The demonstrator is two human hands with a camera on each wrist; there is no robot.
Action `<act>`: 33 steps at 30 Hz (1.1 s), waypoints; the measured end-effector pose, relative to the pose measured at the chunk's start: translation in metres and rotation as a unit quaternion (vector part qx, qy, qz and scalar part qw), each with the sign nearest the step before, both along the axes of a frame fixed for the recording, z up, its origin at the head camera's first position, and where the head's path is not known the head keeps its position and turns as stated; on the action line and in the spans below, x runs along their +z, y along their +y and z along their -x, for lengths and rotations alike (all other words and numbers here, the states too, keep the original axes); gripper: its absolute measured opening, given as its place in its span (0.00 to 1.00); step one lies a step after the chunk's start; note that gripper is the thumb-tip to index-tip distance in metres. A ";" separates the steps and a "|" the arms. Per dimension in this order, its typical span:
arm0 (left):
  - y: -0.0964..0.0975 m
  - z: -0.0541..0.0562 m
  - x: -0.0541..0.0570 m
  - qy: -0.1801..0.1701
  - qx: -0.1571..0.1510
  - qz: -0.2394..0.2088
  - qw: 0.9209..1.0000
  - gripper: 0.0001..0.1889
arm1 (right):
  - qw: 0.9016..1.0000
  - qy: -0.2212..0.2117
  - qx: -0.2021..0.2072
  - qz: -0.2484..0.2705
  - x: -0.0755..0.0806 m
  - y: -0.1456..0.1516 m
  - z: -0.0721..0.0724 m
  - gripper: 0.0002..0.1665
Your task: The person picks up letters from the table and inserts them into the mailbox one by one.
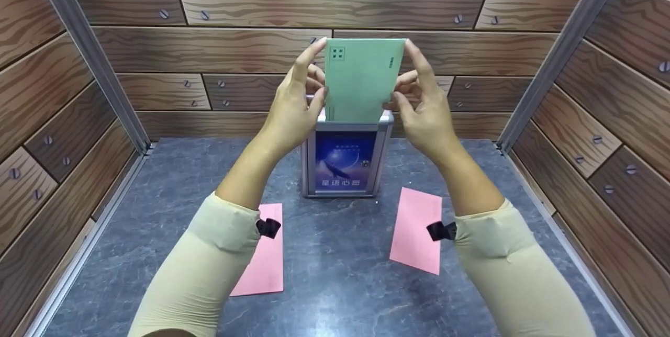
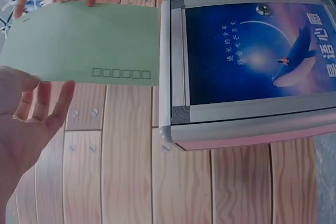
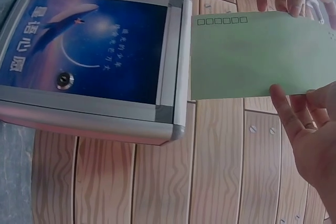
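A green envelope [image 1: 361, 78] stands upright over the top of a metal-framed box [image 1: 310, 164]. My left hand [image 1: 293, 107] pinches its left edge between thumb and fingers. On the opposite edge, my right hand [image 1: 428, 109] grips it the same way. Both wrist views show the envelope's row of small printed squares close to the box, its lower edge right at the box top. The box's front carries a blue whale picture [image 2: 252, 51] and a round lock [image 3: 65, 81]. The top of the box is mostly hidden behind the envelope in the head view.
Two pink envelopes lie on the grey marbled table [image 1: 335, 253]: the left pink envelope [image 1: 269, 264] partly under my left forearm, the right pink envelope [image 1: 413, 232] beside my right forearm. Wood-patterned walls [image 1: 251, 49] with metal corner posts [image 1: 99, 65] enclose the back and sides.
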State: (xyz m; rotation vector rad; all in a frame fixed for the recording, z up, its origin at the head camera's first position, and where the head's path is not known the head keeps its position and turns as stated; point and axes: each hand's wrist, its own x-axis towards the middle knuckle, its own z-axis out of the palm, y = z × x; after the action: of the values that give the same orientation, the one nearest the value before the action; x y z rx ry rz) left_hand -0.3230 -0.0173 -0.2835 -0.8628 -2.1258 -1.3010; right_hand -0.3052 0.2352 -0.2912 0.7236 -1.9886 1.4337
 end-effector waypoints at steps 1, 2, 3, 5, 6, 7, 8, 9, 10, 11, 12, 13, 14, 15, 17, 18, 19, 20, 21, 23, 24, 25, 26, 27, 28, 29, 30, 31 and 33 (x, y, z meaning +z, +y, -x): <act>0.001 0.001 0.000 0.009 0.001 -0.003 1.000 0.38 | 1.000 0.010 -0.001 0.000 0.001 0.000 0.002 0.49; 0.002 0.002 0.000 0.017 0.002 -0.006 1.000 0.37 | 1.000 0.020 -0.003 0.000 0.002 0.001 0.003 0.49; 0.003 0.003 0.000 0.025 0.003 -0.010 1.000 0.37 | 1.000 0.029 -0.004 0.001 0.002 0.001 0.006 0.48; 0.004 0.007 0.000 0.044 0.006 -0.017 0.999 0.36 | 0.999 0.048 -0.008 0.001 0.003 0.001 0.010 0.47; 0.005 0.008 -0.001 0.052 0.006 -0.020 0.998 0.36 | 0.998 0.057 -0.010 0.000 0.003 0.001 0.013 0.47; 0.006 0.010 -0.001 0.060 0.006 -0.023 0.998 0.35 | 0.998 0.064 -0.012 0.000 0.003 0.002 0.015 0.46; 0.006 0.012 -0.002 0.067 0.006 -0.024 0.997 0.35 | 0.997 0.072 -0.016 -0.002 0.002 0.002 0.017 0.46; 0.007 0.014 -0.002 0.073 0.006 -0.027 0.997 0.35 | 0.997 0.079 -0.020 -0.003 0.002 0.002 0.020 0.46; 0.007 0.016 -0.003 0.079 0.005 -0.027 0.996 0.35 | 0.996 0.085 -0.024 -0.004 0.001 0.002 0.022 0.45; 0.008 0.018 -0.004 0.085 0.004 -0.029 0.996 0.35 | 0.996 0.091 -0.027 -0.004 0.000 0.001 0.024 0.45; 0.009 0.020 -0.005 0.091 0.003 -0.030 0.995 0.35 | 0.995 0.095 -0.030 -0.005 -0.001 0.001 0.026 0.45; 0.009 0.022 -0.006 0.097 0.003 -0.032 0.995 0.35 | 0.995 0.098 -0.034 -0.007 -0.002 0.001 0.028 0.44; 0.010 0.025 -0.008 0.101 0.003 -0.033 0.994 0.34 | 0.994 0.102 -0.042 -0.010 -0.003 0.001 0.030 0.44; 0.010 0.027 -0.009 0.106 0.005 -0.034 0.994 0.34 | 0.993 0.104 -0.047 -0.012 -0.004 0.001 0.032 0.44; 0.011 0.031 -0.011 0.114 0.007 -0.036 0.993 0.34 | 0.993 0.106 -0.053 -0.015 -0.006 0.000 0.035 0.44; 0.011 0.032 -0.012 0.117 0.008 -0.037 0.992 0.34 | 0.993 0.107 -0.056 -0.016 -0.007 0.000 0.037 0.44; 0.011 0.034 -0.014 0.118 0.008 -0.037 0.992 0.34 | 0.992 0.108 -0.057 -0.016 -0.008 -0.001 0.039 0.44; 0.011 0.035 -0.015 0.120 0.009 -0.037 0.992 0.34 | 0.992 0.107 -0.057 -0.017 -0.009 -0.001 0.040 0.44; 0.011 0.036 -0.017 0.123 0.012 -0.038 0.992 0.34 | 0.993 0.105 -0.053 -0.017 -0.010 -0.001 0.041 0.44; 0.010 0.038 -0.021 0.128 0.015 -0.041 0.991 0.35 | 0.994 0.100 -0.050 -0.017 -0.013 -0.002 0.044 0.43; 0.010 0.039 -0.023 0.130 0.017 -0.042 0.990 0.35 | 0.994 0.098 -0.050 -0.017 -0.014 -0.002 0.045 0.43; 0.009 0.039 -0.024 0.133 0.021 -0.042 0.990 0.35 | 0.994 0.096 -0.050 -0.018 -0.015 -0.003 0.046 0.42; 0.009 0.040 -0.026 0.136 0.025 -0.043 0.990 0.35 | 0.994 0.095 -0.052 -0.020 -0.016 -0.003 0.047 0.42; 0.009 0.041 -0.028 0.137 0.028 -0.043 0.989 0.35 | 0.994 0.095 -0.056 -0.023 -0.017 -0.003 0.048 0.42; 0.009 0.042 -0.029 0.138 0.031 -0.042 0.989 0.35 | 0.993 0.095 -0.062 -0.027 -0.018 -0.004 0.049 0.42; 0.009 0.043 -0.030 0.139 0.033 -0.041 0.989 0.35 | 0.993 0.095 -0.069 -0.031 -0.018 -0.004 0.050 0.42; 0.009 0.044 -0.031 0.139 0.037 -0.040 0.989 0.35 | 0.992 0.094 -0.075 -0.034 -0.019 -0.004 0.051 0.43; 0.009 0.045 -0.031 0.138 0.041 -0.039 0.989 0.34 | 0.991 0.093 -0.082 -0.039 -0.020 -0.004 0.052 0.44; 0.010 0.047 -0.032 0.131 0.045 -0.038 0.990 0.34 | 0.990 0.091 -0.094 -0.049 -0.022 -0.003 0.054 0.45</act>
State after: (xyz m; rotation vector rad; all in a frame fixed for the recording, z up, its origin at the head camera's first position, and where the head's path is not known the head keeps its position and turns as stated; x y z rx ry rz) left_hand -0.3699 -0.0074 -0.3159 -0.8455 -1.8771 -1.1452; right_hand -0.3593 0.2325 -0.3131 0.6645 -1.9388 1.1261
